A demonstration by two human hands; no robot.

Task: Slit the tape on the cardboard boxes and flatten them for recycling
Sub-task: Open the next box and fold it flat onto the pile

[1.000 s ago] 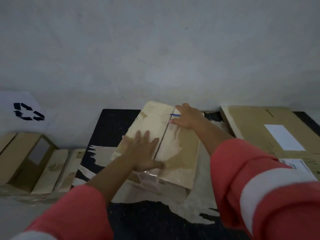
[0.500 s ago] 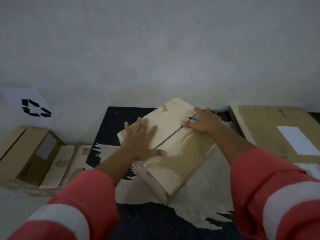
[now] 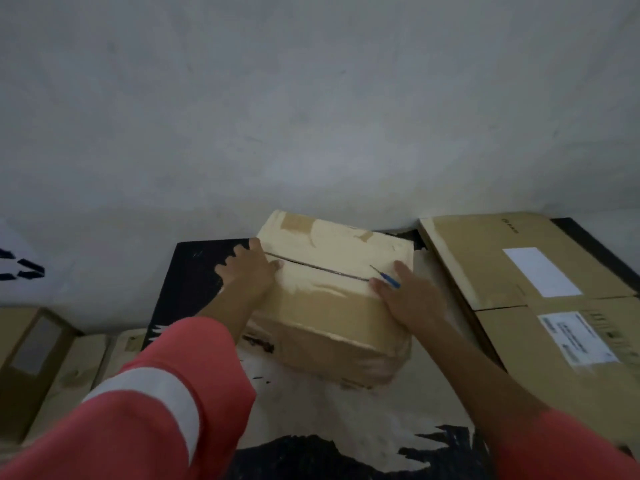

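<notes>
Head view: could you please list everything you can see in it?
Tan taped cardboard box: one, tan, centre.
Blue-handled cutter: one, blue, at the box's right end.
Black-and-white mat: one, black and white, under the box.
Large labelled brown cardboard: count unclear, brown, right.
Brown cardboard pieces: several, brown, lower left.
White recycling sign: one, white with black arrows, left edge.
Left hand: one, coral sleeve, holds the box's left end.
Right hand: one, coral sleeve, holds the cutter.
</notes>
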